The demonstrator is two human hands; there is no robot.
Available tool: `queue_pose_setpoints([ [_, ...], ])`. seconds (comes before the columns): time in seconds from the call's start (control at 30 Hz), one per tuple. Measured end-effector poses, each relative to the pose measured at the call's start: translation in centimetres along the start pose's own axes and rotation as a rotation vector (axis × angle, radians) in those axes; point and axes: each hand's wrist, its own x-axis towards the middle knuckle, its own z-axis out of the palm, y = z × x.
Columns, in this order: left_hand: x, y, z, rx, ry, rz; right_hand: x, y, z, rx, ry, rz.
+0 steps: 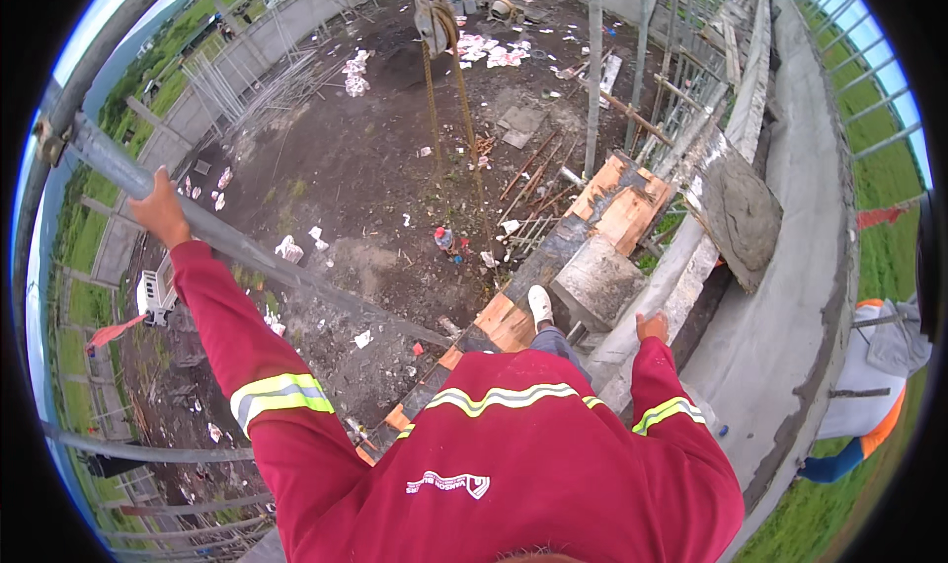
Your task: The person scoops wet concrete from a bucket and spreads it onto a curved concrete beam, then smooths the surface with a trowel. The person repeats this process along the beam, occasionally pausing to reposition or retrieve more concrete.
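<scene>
My left hand [164, 212] is closed round a grey metal scaffold pipe [252, 252] that slants across the left side. On the right, my right hand [652, 327] is at the edge of a pale, mortar-smeared beam [667, 281], its fingers curled against it. Ahead of that hand, a heap of wet grey mortar [739, 212] lies on a board. A grey, box-like block [598, 281] sits nearer the walkway planks [504, 323]. My foot in a white shoe [540, 306] is on those planks.
Far below is dark ground [365, 168] with scattered white sacks [494, 51]. A pulley with ropes [434, 20] hangs ahead. Upright poles [593, 79] stand beyond the planks. A wet concrete wall top [805, 217] runs along the right; another person [869, 375] is outside it.
</scene>
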Motion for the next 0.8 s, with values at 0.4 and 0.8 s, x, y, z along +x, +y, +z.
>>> queue_pose_setpoints([
  [0.4, -2.0, 3.6, 0.0, 0.099, 0.084, -0.13, 4.4, 3.1, 1.4, -0.329, -0.473, 0.023],
  [0.8, -2.1, 3.4, 0.2, 0.027, 0.114, -0.13, 4.2, 3.0, 1.0, -0.258, -0.495, 0.024],
])
